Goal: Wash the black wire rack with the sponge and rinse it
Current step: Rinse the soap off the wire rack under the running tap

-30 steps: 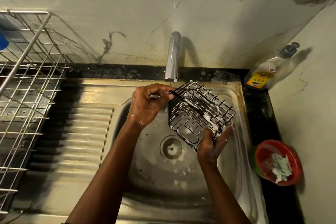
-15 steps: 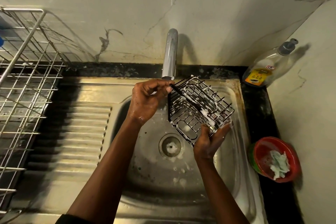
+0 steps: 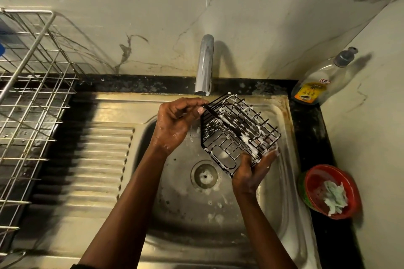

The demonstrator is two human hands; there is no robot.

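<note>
The black wire rack [image 3: 236,131], streaked with white suds, is held tilted over the steel sink basin [image 3: 188,214], just below the tap spout [image 3: 204,67]. My left hand [image 3: 177,124] pinches the rack's upper left corner between thumb and fingers. My right hand [image 3: 251,170] holds the lower right edge, thumb on top and fingers underneath. A thin trickle of water shows at the spout's mouth. No sponge is in sight.
A metal dish-drying rack [image 3: 32,98] stands on the left beside the ribbed drainboard [image 3: 91,159]. A dish-soap bottle [image 3: 321,78] leans in the back right corner. On the black counter at right sits a red bowl [image 3: 330,190] with a pale scrap inside.
The rack and both hands stayed almost still under the spout; the rack's tilt shifted only slightly. The camera moved a little.
</note>
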